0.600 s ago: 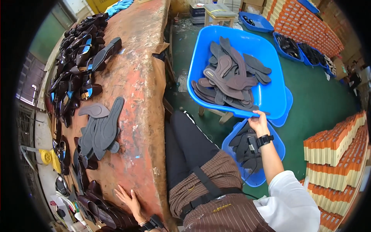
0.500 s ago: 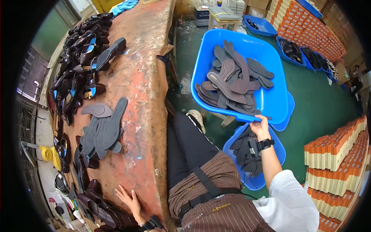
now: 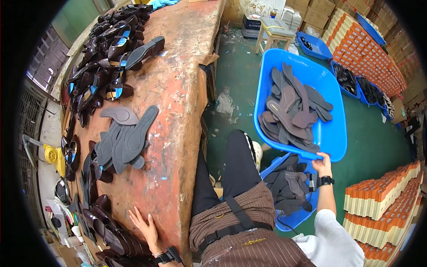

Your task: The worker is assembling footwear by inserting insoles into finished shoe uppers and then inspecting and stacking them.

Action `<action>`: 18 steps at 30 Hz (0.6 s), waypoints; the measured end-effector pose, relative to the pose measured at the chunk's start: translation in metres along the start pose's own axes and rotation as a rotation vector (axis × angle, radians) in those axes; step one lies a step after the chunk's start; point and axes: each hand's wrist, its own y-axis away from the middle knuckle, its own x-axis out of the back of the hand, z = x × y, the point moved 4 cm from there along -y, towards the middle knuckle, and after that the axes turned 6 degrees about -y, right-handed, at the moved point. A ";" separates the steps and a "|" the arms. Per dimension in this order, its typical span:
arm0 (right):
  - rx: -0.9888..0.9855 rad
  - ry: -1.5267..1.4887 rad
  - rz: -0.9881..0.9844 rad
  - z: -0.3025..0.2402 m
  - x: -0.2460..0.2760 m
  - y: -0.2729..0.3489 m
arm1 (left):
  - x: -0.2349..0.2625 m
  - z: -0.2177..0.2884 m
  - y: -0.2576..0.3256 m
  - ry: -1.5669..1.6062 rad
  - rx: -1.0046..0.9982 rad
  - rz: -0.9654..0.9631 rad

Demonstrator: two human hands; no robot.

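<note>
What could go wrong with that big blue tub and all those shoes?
The right hand holds the big blue tub only at its near rim, so it might tip and spill insoles onto the floor. The shoes are heaped on the table, so a bump could maybe send some sliding.

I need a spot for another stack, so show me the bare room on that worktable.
The red worktable is nearly bare between the gray insoles and its right edge, down to the left hand, and farther off, to the right of the heaped dark brown shoes. Its left side is crowded with shoes, with the insoles piled beside them.
</note>
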 end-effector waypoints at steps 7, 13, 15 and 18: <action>0.126 0.020 -0.033 -0.047 0.025 0.008 | 0.009 0.045 -0.032 -0.052 0.050 0.195; 0.130 0.012 -0.026 -0.028 0.040 0.009 | -0.015 0.238 -0.094 -0.113 -0.556 -0.099; 0.070 -0.022 -0.040 -0.014 0.028 0.018 | -0.037 0.233 -0.101 -0.176 -0.618 -0.250; -0.054 0.007 0.019 -0.025 0.051 0.020 | -0.050 0.223 -0.102 -0.164 -0.612 -0.361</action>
